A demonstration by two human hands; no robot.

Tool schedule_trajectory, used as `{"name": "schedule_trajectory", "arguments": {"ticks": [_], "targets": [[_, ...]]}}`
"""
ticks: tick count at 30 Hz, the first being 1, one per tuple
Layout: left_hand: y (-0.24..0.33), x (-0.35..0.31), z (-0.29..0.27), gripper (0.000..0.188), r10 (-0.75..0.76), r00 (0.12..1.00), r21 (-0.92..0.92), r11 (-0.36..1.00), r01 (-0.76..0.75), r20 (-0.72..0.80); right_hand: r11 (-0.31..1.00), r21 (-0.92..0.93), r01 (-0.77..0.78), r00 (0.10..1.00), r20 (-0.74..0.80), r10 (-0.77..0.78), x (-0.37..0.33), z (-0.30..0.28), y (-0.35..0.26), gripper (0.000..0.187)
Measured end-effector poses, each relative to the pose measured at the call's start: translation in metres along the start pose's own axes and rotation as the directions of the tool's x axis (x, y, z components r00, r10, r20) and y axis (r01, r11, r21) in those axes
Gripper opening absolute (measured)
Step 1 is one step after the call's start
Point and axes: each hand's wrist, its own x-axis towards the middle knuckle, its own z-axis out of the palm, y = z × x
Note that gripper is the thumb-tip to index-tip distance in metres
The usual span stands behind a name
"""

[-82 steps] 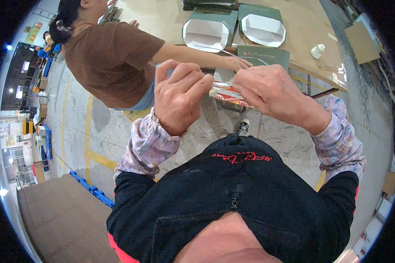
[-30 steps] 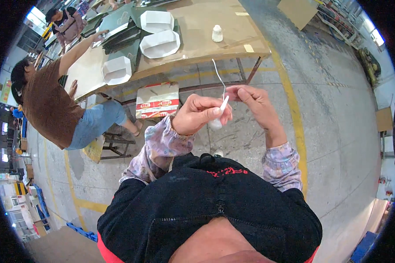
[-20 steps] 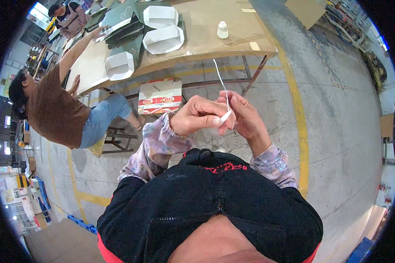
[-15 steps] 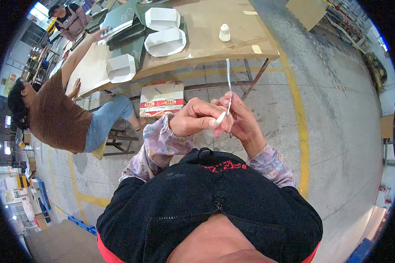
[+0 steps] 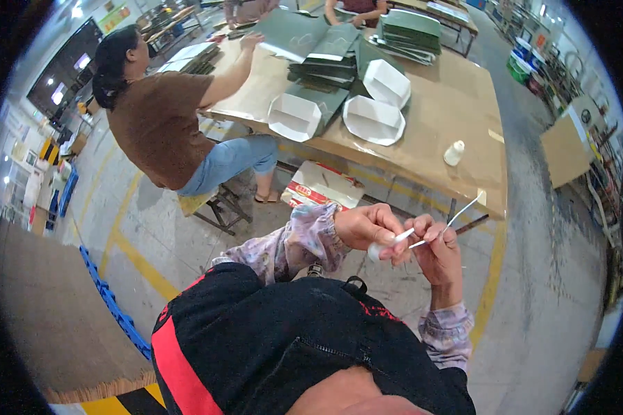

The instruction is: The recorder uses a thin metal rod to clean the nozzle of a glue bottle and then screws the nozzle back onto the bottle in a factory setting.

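Pinching thin white strip (image 5: 451, 223), small white roll (image 5: 376, 250), both hands

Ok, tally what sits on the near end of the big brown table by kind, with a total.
White trays: 3, at and.
Small white bottle: 1.
Dark green stacks: 2, at and.
Total: 6.

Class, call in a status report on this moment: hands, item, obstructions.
Left hand and right hand together, both pinching a thin white strip. Strip held in air. Nothing between hands; wooden table beyond.
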Motion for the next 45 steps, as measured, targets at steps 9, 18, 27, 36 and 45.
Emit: {"name": "schedule_trajectory", "arguments": {"ticks": [9,18,27,36,45], "targets": [[0.001,-0.008,0.001,0.027,0.086,0.994,-0.117,0.99,-0.078,0.067,0.981,0.021,-0.191,0.982,0.0,0.191,0.006,0.016,-0.004,0.019],[-0.001,-0.024,-0.006,0.028,0.052,0.984,0.058,0.997,-0.043,-0.168,0.947,0.304,-0.104,0.995,0.019,0.103,0.01,0.005,0.039,0.025],[-0.029,-0.012,0.003,0.029,0.116,0.985,-0.011,0.993,-0.119,-0.13,0.944,0.312,0.107,0.99,-0.122,-0.072,-0.004,0.006,0.039,0.019],[-0.03,-0.01,0.013,0.027,0.137,0.99,-0.026,0.99,-0.138,-0.041,0.951,0.256,0.176,0.984,-0.05,-0.169,-0.007,0.026,0.031,0.015],[-0.015,-0.014,0.013,0.027,0.066,0.993,-0.001,0.998,-0.066,-0.099,0.98,0.112,-0.164,0.978,-0.111,0.177,-0.008,0.033,-0.002,0.019]]}}
